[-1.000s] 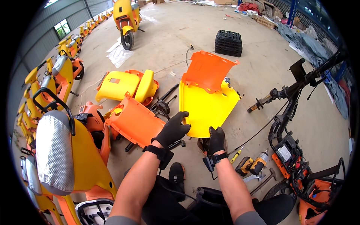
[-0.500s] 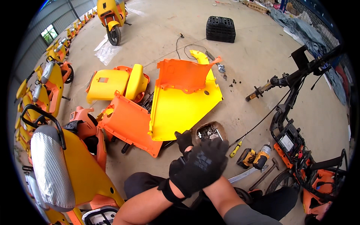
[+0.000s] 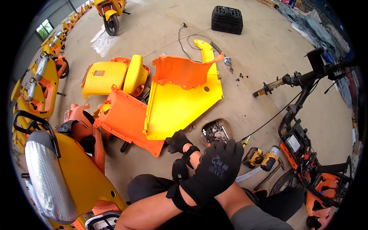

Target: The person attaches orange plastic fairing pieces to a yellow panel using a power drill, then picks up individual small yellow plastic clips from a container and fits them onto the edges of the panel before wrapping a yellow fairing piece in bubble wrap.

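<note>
My forearms cross low in the middle, both hands in black work gloves. My left hand (image 3: 213, 173) lies over my right forearm, back of the glove up. Its fingers bend down on the far side, where I cannot see what they grip. My right hand (image 3: 178, 142) comes out beyond it to the left, fingers curled with nothing visible in them. It is close to the lower edge of a yellow body panel (image 3: 172, 115). An orange panel (image 3: 130, 122) lies left of it, and another orange panel (image 3: 182, 72) rests on the yellow one.
Right of my hands are a tray of small hardware (image 3: 215, 131), a cordless impact wrench (image 3: 264, 157) and a hammer (image 3: 281, 164). A stripped scooter frame (image 3: 293, 111) stands further right. A yellow scooter (image 3: 82, 168) is close on my left. A black crate (image 3: 227, 20) sits far off.
My left hand has slid from near my right wrist up along the forearm, so the right wrist and its glove strap now show. The right hand's fingers are more curled. The view has shifted slightly.
</note>
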`<state>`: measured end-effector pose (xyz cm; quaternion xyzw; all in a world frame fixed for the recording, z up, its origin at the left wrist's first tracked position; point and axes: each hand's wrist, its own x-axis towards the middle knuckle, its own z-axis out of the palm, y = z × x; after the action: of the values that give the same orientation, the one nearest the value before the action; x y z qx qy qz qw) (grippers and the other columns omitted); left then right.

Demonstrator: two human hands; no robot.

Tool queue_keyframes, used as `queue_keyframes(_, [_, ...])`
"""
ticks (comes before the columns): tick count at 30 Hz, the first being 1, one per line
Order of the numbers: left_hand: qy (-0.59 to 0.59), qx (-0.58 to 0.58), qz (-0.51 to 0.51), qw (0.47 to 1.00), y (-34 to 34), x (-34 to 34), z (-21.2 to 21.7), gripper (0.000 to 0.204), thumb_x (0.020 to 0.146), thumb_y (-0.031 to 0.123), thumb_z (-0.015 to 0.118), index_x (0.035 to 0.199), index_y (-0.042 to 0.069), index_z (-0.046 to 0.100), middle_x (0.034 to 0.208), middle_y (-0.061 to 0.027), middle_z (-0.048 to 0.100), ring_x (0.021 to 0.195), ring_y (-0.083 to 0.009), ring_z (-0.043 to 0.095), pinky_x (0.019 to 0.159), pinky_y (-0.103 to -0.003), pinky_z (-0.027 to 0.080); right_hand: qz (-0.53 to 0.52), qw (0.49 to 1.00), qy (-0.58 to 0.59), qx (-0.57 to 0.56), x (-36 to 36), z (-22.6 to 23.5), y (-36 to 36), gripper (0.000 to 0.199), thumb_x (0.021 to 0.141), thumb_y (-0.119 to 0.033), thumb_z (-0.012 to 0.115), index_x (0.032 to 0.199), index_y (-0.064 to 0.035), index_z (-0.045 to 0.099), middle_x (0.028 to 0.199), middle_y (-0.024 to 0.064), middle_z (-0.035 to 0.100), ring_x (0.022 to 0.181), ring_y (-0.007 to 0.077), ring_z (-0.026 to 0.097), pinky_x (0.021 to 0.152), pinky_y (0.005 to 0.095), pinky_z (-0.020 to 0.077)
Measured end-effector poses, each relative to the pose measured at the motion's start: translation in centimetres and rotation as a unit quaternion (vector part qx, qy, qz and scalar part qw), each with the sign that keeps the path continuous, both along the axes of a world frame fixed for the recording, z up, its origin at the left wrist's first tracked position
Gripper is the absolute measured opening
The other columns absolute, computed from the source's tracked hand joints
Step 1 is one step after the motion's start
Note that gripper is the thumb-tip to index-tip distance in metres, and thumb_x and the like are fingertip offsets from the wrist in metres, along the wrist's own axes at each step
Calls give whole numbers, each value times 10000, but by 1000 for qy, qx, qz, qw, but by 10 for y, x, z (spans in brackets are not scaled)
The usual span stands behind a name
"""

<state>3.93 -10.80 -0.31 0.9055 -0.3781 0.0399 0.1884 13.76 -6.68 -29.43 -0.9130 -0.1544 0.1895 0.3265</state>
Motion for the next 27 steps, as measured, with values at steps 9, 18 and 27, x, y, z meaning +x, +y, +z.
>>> queue_keyframes(9, [30, -37, 41, 998, -8, 6, 1, 240, 788, 220, 688, 959, 64, 628, 918, -145, 626, 824, -318, 622, 715, -403, 501, -172, 867, 262, 388, -24, 60, -111, 341, 945, -328, 564, 946, 6, 637, 829, 143, 672, 695, 211, 665, 644, 370, 541])
queue_keyframes(18, [4, -147, -10, 989, -21, 44, -21, 258, 839, 115, 710, 1031, -41, 637, 933, -179, 677, 801, -306, 664, 735, -365, 527, -299, 798, -27, 522, -174, 372, -363, 323, 1005, -234, 501, 1191, 6, 611, 1030, 100, 691, 808, 146, 668, 701, 244, 549])
queue_keyframes(27, [128, -5, -163, 978, -75, 74, -68, 240, 909, 139, 634, 1058, -49, 613, 1025, -163, 653, 950, -290, 620, 851, -360, 477, -577, 682, -296, 340, -502, 581, -434, 293, 1021, -229, 477, 1090, 30, 596, 881, 65, 699, 630, 126, 658, 505, 222, 554])
